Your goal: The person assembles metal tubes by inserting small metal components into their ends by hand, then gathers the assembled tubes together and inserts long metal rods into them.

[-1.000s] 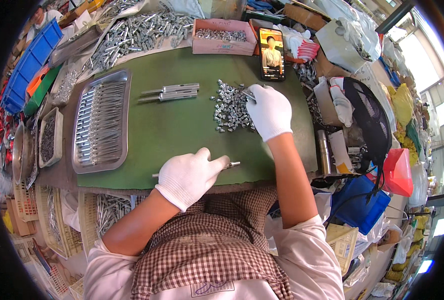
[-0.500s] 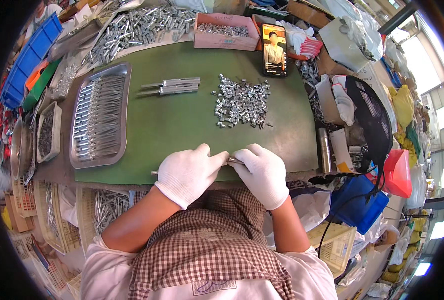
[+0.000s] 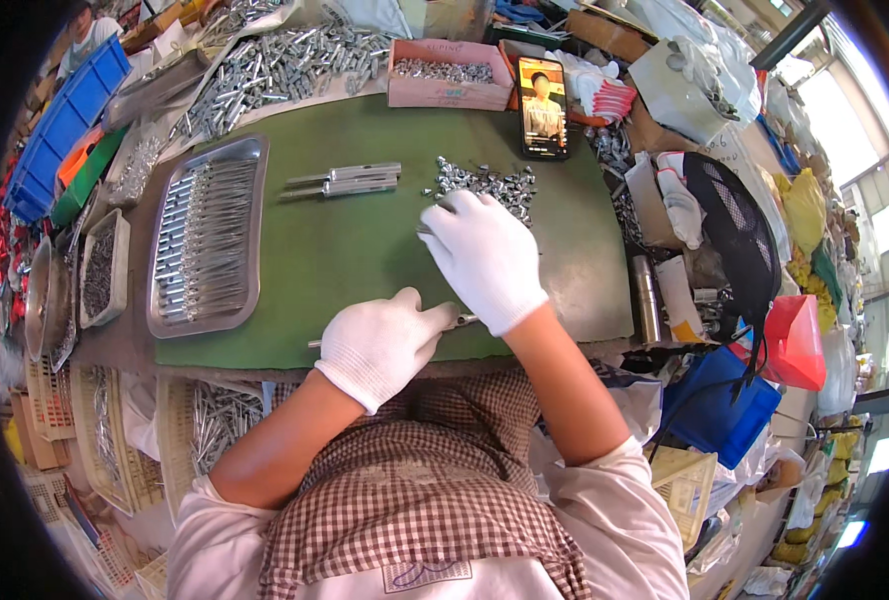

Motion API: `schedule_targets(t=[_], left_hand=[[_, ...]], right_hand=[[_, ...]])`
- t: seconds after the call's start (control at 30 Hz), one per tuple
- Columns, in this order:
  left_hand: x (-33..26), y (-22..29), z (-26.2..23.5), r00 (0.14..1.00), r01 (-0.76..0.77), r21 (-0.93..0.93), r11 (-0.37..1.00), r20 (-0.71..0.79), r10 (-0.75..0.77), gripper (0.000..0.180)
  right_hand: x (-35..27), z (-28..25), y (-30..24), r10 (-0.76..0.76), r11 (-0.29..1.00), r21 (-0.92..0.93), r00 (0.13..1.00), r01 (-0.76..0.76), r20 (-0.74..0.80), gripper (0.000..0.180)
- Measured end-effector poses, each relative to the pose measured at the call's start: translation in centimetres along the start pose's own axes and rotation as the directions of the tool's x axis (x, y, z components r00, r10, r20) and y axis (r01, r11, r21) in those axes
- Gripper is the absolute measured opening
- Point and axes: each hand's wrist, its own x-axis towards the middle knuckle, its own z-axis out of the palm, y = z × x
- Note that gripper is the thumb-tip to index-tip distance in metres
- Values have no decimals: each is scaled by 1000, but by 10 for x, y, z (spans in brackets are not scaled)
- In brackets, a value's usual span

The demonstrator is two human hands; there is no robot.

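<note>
Both my hands wear white gloves over a green table mat [image 3: 365, 250]. My left hand [image 3: 385, 345] is closed around a thin metal rod [image 3: 465, 321] that lies along the mat's near edge, its ends sticking out on both sides. My right hand [image 3: 485, 258] is stretched forward, palm down, with its fingertips on the near side of a pile of small silvery metal parts [image 3: 490, 182]. The fingertips are hidden by the back of the hand, so whether they pinch anything is unclear.
A steel tray [image 3: 255, 150] of laid-out rods sits at the left, with three rods [image 3: 350, 180] loose on the mat. Behind stand a pink box of parts [image 3: 450, 95], a lit phone [image 3: 543, 105] and a heap of metal pieces [image 3: 265, 65]. Bins and bags crowd both sides.
My right hand has left the rod at my left hand and gone forward to the pile of small parts. My left hand has kept hold of the rod in place.
</note>
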Motion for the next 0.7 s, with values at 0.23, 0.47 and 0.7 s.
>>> schedule_targets(t=[0.23,0.47,0.7], left_hand=[[0,-2,5,999,-14,-11,1000,-33,14,23],[-1,0,2,1000,-10,5,1000,-26,10,22],[-1,2,1,1000,-11,24,1000,-26,11,19]], right_hand=[[-3,22,17,-87,975,-182,968,131,233,12],[-28,-5,23,-15,991,-127,983,39,181,11],[-64,-28,32,391,903,218,918,-371,-60,12]])
